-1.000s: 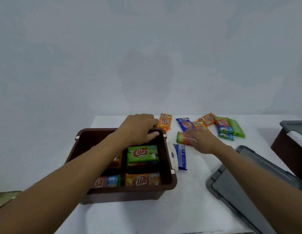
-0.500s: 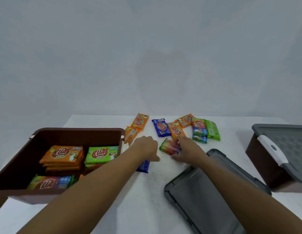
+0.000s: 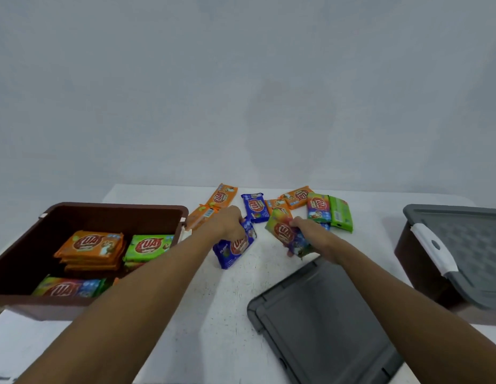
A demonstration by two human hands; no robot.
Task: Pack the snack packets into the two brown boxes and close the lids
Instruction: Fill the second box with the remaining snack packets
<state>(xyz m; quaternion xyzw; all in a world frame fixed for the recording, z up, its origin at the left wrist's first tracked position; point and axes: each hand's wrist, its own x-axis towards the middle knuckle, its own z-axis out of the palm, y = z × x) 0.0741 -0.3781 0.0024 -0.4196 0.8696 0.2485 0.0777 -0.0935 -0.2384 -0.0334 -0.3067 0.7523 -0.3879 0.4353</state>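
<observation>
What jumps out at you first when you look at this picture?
Two hands in the middle of the white table each grip a bright snack packet: the left hand holds a blue packet, the right hand a rainbow packet. On the left sits an open brown box with orange packets and green packets stacked inside, and a grey lid lies flat near the front.

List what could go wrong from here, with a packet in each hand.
1. The left hand holds the blue foil snack packet by one end; that end grip may let it slip before it reaches the open brown plastic box.
2. The right hand, holding the multicoloured foil snack packet, must cross toward that box, so the arms may collide.
</observation>
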